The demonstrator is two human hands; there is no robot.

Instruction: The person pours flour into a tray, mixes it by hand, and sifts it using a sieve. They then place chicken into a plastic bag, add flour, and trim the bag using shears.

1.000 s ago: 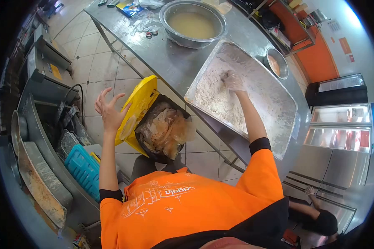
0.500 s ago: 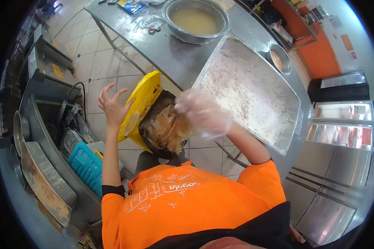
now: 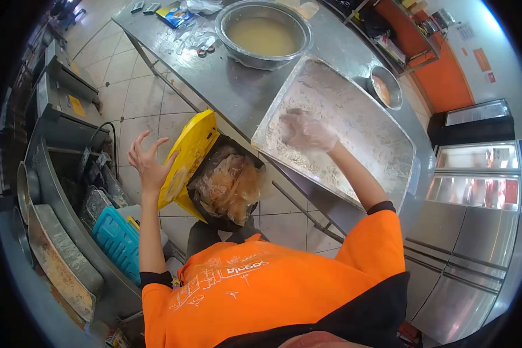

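Note:
My bare left hand (image 3: 151, 161) is raised with its fingers curved and apart, holding nothing, beside the yellow lid (image 3: 187, 152) of a bin. In the dark bin (image 3: 214, 219) lies a heap of crumpled, stained clear plastic (image 3: 229, 184). My right hand (image 3: 309, 132), in a clear plastic glove, is over the left part of a large metal tray (image 3: 409, 174) of white flour (image 3: 345, 153). The fingers point into the tray and are smeared by motion, so I cannot tell whether they grip anything.
On the steel table (image 3: 238, 93) stands a big metal basin (image 3: 221, 43) of cloudy liquid. A smaller metal bowl (image 3: 393, 95) with orange-pink contents is behind the tray. A turquoise plastic crate (image 3: 115, 240) and metal pans (image 3: 64, 255) are at left, steel fridges (image 3: 446, 255) at right.
My gloved right hand has moved from above the open bin, right and slightly up, to over the flour tray. My left hand stays raised by the lid.

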